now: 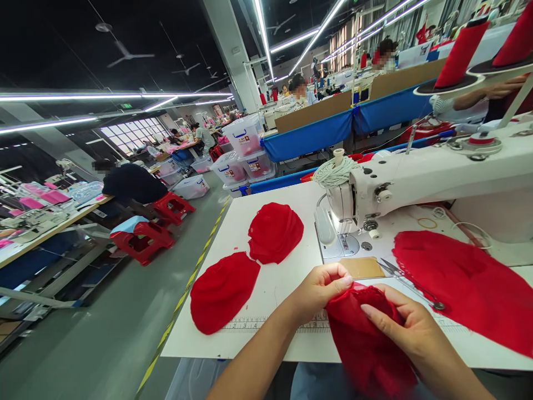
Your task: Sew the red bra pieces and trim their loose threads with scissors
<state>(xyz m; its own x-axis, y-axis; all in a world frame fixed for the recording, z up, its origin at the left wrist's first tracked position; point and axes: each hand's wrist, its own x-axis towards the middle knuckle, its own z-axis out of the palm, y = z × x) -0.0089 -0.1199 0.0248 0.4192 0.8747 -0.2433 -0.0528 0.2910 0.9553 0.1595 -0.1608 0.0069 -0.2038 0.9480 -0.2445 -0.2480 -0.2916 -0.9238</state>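
Both my hands grip one bunched piece of red fabric at the near edge of the white sewing table. My left hand pinches its upper left corner with closed fingers. My right hand lies over its right side, fingers curled into the cloth. A white sewing machine stands just beyond, its needle area in front of my hands. Small thread snips lie on the table beside my right hand.
Two stacks of red fabric pieces lie to the left, a larger red pile to the right. Red thread cones stand above the machine. Red stools, plastic bins and other workers fill the aisle and benches.
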